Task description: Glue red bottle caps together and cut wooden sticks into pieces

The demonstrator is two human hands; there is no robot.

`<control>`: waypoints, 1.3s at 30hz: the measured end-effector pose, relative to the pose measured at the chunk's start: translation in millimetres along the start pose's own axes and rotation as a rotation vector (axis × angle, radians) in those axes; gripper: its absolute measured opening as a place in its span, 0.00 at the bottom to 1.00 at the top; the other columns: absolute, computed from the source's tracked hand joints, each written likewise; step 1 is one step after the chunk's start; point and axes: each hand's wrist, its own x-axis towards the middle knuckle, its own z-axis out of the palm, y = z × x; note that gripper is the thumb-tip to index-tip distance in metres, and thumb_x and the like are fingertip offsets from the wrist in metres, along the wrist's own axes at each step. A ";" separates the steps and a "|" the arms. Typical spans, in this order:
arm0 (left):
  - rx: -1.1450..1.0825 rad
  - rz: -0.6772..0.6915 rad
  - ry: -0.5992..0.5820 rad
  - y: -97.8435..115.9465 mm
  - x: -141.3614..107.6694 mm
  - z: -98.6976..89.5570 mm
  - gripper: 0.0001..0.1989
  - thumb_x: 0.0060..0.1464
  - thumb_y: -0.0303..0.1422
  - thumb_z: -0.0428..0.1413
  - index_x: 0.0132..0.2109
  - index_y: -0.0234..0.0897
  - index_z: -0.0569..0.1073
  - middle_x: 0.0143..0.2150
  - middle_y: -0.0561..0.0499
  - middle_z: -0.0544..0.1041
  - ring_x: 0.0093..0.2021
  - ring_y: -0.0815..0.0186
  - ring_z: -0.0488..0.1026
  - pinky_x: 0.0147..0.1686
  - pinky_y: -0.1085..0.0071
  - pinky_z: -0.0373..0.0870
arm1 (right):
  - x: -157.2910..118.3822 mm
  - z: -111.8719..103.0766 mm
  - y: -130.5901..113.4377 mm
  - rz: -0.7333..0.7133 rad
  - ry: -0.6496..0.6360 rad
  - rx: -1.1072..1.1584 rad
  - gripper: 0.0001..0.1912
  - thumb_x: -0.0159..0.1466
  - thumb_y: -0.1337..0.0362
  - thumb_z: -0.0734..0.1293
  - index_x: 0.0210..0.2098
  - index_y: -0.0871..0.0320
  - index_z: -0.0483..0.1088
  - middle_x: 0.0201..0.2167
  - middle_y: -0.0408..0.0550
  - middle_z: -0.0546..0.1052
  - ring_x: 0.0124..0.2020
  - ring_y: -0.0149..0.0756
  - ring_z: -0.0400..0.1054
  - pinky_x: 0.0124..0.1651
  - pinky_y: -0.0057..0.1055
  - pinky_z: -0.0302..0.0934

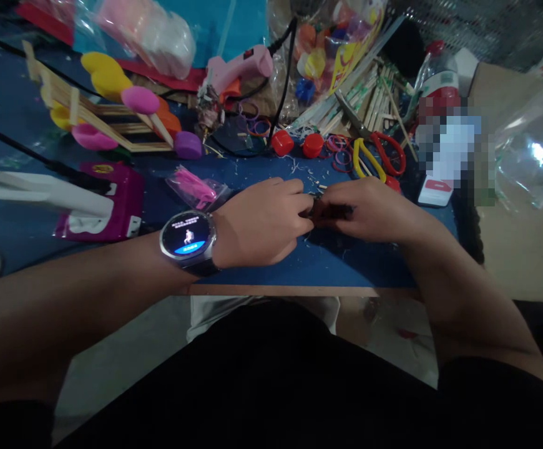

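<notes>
Both hands meet over the blue tabletop, close to its front edge. My left hand, with a lit watch on its wrist, is closed, its fingers curled inward. My right hand is pinched, fingertips against those of the left. Something small and dark shows between the fingertips, too hidden to name. White scraps lie just beyond the hands, along with two red bottle caps. Left of my left hand lies a small clear bag of pink pieces.
Red-and-yellow scissors, wooden sticks and a pink glue gun lie behind. At left are a stick frame with coloured caps and a magenta box. A phone and a bottle are at right.
</notes>
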 end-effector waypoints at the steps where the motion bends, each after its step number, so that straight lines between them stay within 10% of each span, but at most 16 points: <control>1: -0.011 0.010 0.007 -0.6 -0.4 1.0 0.12 0.68 0.31 0.58 0.50 0.35 0.86 0.49 0.41 0.83 0.53 0.49 0.76 0.49 0.54 0.71 | 0.0 0.2 0.3 -0.001 -0.002 0.001 0.07 0.70 0.65 0.70 0.43 0.54 0.83 0.38 0.46 0.86 0.38 0.37 0.79 0.42 0.32 0.64; 23: 0.049 0.051 0.049 4.0 0.7 0.9 0.10 0.69 0.31 0.59 0.48 0.34 0.85 0.46 0.44 0.86 0.50 0.52 0.80 0.43 0.56 0.67 | -4.1 -8.5 -2.2 0.031 0.004 -0.021 0.09 0.73 0.57 0.71 0.44 0.52 0.83 0.39 0.47 0.87 0.38 0.39 0.79 0.42 0.35 0.66; 30: 0.059 0.055 0.027 1.3 -0.1 2.3 0.12 0.69 0.32 0.59 0.52 0.35 0.86 0.49 0.44 0.87 0.52 0.52 0.81 0.46 0.56 0.69 | -34.6 -63.9 -11.1 0.437 0.414 -0.273 0.15 0.73 0.54 0.71 0.49 0.55 0.87 0.35 0.48 0.86 0.32 0.34 0.72 0.38 0.35 0.61; 39: 0.050 0.062 0.050 -0.3 -0.3 5.3 0.09 0.67 0.30 0.61 0.49 0.35 0.85 0.47 0.44 0.86 0.49 0.51 0.80 0.43 0.56 0.68 | -64.5 -49.2 10.2 0.734 0.113 -0.529 0.20 0.71 0.49 0.67 0.48 0.57 0.82 0.40 0.57 0.86 0.39 0.48 0.75 0.42 0.40 0.58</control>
